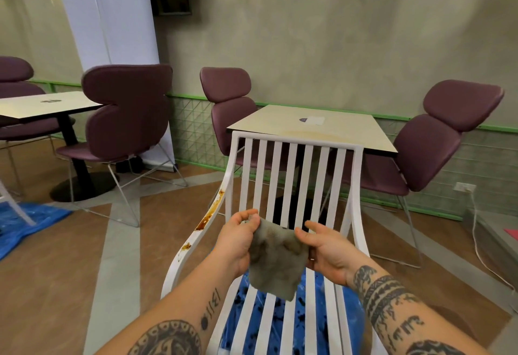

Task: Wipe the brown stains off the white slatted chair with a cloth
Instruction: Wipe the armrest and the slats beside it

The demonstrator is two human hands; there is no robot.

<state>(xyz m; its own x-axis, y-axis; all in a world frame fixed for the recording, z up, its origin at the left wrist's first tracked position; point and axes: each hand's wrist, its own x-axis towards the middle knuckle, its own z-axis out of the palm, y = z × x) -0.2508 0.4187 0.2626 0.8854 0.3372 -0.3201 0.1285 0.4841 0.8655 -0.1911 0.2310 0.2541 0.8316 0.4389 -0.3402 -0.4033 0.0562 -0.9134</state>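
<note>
A white slatted chair [291,175] stands right in front of me, its back facing the table. Brown stains [210,211] run down its left armrest, with a smaller patch lower down. A grey, dirty cloth [276,262] hangs spread above the seat slats. My left hand [238,238] pinches its upper left corner. My right hand [326,249] grips its right edge between thumb and fingers. Both hands hover over the seat, to the right of the stained armrest and apart from it.
A blue plastic sheet [280,323] lies under the chair, and another [25,225] on the floor at left. A beige table [314,127] with purple chairs [437,141] stands behind the white chair. A second table [47,105] and purple chair [126,113] stand at left. A white cable [476,239] trails at right.
</note>
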